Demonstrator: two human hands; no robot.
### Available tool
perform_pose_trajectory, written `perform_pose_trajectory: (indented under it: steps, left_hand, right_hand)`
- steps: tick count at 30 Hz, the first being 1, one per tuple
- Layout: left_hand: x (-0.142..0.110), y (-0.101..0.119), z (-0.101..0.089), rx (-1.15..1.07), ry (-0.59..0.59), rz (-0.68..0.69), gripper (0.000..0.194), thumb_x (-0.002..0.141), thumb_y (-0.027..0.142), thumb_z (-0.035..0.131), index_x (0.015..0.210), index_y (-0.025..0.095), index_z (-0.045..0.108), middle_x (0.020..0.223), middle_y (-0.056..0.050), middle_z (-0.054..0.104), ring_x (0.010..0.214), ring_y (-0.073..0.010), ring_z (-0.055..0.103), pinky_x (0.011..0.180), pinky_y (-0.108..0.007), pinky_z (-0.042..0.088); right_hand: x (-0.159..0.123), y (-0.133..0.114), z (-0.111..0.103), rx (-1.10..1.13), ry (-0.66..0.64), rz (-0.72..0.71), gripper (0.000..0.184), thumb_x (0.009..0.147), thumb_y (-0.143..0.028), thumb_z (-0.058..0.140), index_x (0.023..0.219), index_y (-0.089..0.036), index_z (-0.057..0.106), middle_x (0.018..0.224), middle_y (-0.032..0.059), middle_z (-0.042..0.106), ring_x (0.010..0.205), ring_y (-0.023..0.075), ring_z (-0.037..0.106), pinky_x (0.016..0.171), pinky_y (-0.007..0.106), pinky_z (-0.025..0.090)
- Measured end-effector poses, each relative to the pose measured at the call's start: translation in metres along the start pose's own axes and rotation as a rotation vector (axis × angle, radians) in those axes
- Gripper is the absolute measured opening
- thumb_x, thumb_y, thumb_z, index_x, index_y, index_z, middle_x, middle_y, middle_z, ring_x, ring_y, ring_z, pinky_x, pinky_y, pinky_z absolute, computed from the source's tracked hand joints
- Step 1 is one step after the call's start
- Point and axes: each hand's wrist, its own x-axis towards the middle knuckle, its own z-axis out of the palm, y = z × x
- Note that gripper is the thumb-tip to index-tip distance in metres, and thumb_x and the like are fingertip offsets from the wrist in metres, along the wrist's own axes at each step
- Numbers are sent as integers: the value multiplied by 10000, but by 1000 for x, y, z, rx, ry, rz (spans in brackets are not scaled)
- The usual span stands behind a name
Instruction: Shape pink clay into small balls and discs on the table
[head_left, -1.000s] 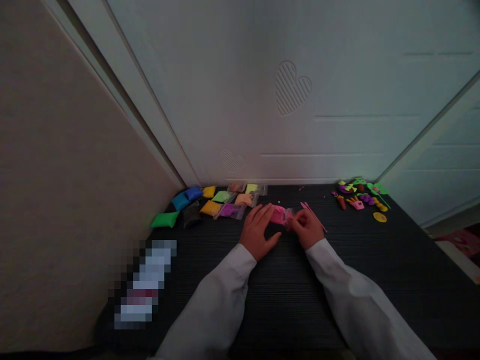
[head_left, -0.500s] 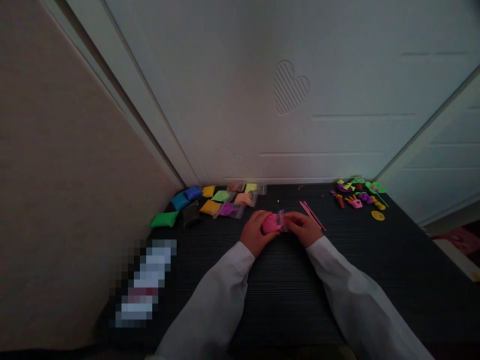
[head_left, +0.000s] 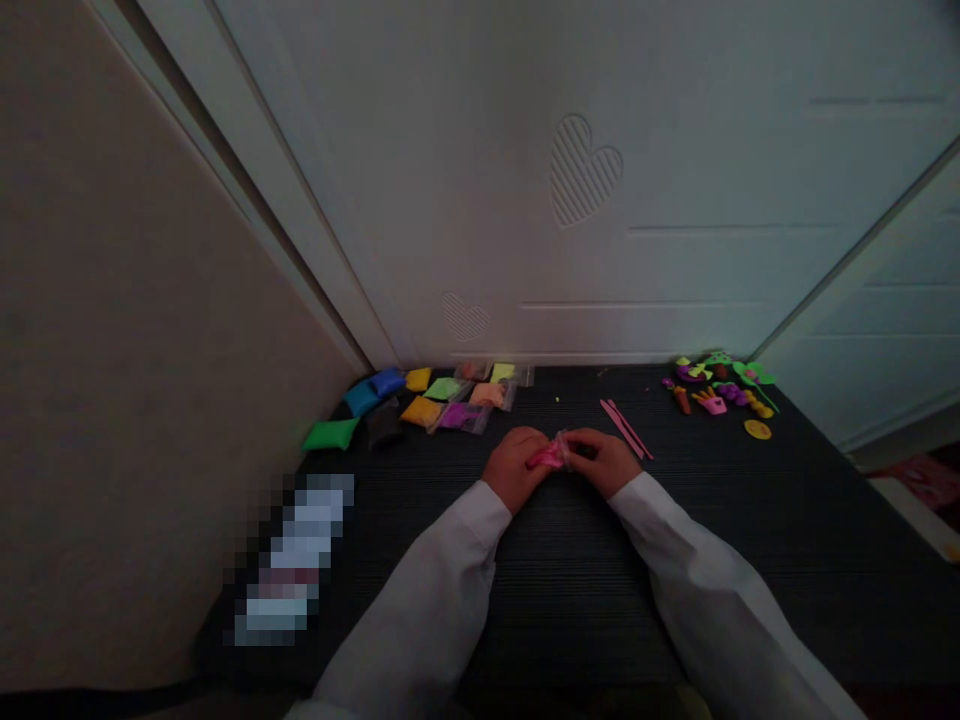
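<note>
Both hands meet over the middle of the dark table around a small clear bag of pink modelling clay (head_left: 549, 456). My left hand (head_left: 516, 467) is closed round the bag's filled part and covers much of the pink. At the bag's clear end, my right hand (head_left: 602, 462) pinches the plastic between thumb and fingers. Just beyond the right hand lie two thin pink modelling tools (head_left: 626, 430), side by side on the tabletop.
Several bags of coloured clay (head_left: 421, 411) lie at the back left. Small finished clay figures (head_left: 711, 400) and a yellow disc (head_left: 757, 429) sit at the back right. A blurred-out flat object (head_left: 296, 560) lies front left. A white panel (head_left: 480, 200) rises behind the table (head_left: 559, 600).
My left hand has closed further over the bag, so less pink shows. My right fingers have shifted slightly at the bag's clear end. The view has tilted a little.
</note>
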Motion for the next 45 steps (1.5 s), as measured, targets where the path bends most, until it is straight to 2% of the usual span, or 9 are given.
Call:
perform_pose_trajectory:
  steps: [14,23,27,34,39,41,43,45]
  left_hand:
    - [-2,3,5,40,-55,-23,157,694,263,550,818,167,553,828,-35,581,812,-137,519,745,-277,444]
    - [-1,3,3,-20,-82,-122,202,671,278,570,845,177,552,833,-24,576,804,-140,530,740,-285,445]
    - [-1,1,3,-14,-87,-94,220,670,283,575,860,176,549,861,-29,574,823,-140,527,754,-287,440]
    - [0,4,3,11,-66,-65,192,681,260,564,850,170,552,858,-33,580,843,-142,528,773,-287,438]
    - [1,3,-1,-9,-28,-93,223,680,270,564,879,172,542,878,-33,577,845,-144,530,774,-292,436]
    - [1,0,-3,3,-1,-117,233,672,274,571,878,170,542,875,-32,575,837,-145,531,768,-295,436]
    - [1,-2,-5,17,34,-147,242,664,288,577,872,169,542,861,-27,574,821,-146,534,752,-294,438]
    - [1,-3,-5,25,48,-165,246,662,296,578,870,169,542,853,-23,573,810,-144,535,740,-287,440]
  right_hand:
    - [-2,-1,-4,-141,-76,-25,237,682,-377,531,802,-204,639,853,44,632,781,169,563,718,305,419]
    - [1,-3,-6,-98,-59,-109,173,707,-324,513,733,-188,617,876,45,612,822,144,549,761,278,410]
    - [2,1,-10,-96,-91,-141,111,655,-250,569,728,-193,630,925,42,602,887,150,536,829,283,386]
    - [0,-1,-9,-66,-101,-152,88,657,-238,552,681,-203,630,882,35,610,857,155,545,807,308,396]
    - [2,-4,-24,179,-30,-37,109,653,-288,564,647,-185,602,929,34,603,883,150,544,817,310,400]
    - [3,-4,-34,338,39,41,134,663,-315,557,653,-185,587,945,34,603,917,162,538,797,316,416]
    - [4,-3,-42,603,144,146,144,649,-335,572,679,-195,566,929,26,613,914,173,548,739,309,444]
    - [4,-4,-47,751,187,191,191,666,-388,541,730,-208,543,900,24,622,884,172,569,701,302,458]
